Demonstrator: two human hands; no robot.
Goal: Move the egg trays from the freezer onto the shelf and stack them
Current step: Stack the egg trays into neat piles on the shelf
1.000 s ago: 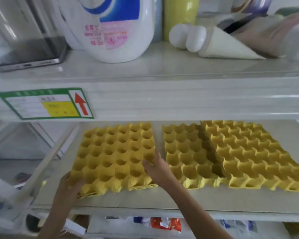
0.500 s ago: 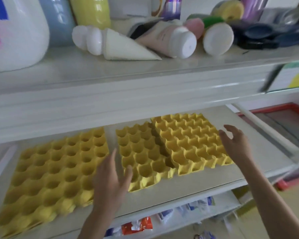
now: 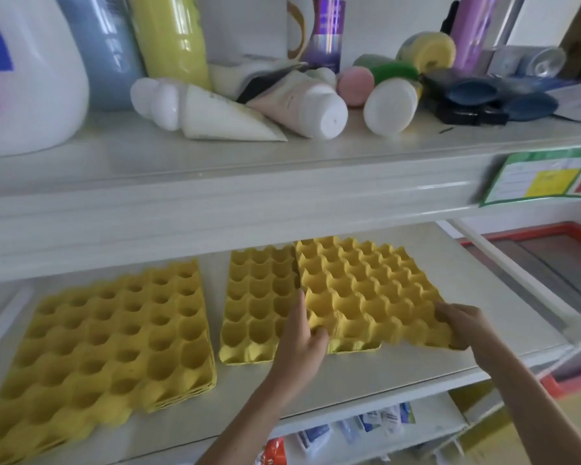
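We have both hands on the right-hand tray [image 3: 366, 290], which lies on the shelf [image 3: 366, 374] overlapping the middle tray [image 3: 255, 307]. Our left hand [image 3: 299, 344] pinches its near left corner; our right hand [image 3: 463, 323] closes its grip on the near right edge. The stack [image 3: 108, 337] sits well to the left. We should lift level, clear the middle tray's rim, then seat the cups squarely so they nest.

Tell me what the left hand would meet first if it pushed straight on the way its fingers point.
The left hand already touches the right tray, which overlaps the middle tray; going on, it would likely slide over that tray's cups.
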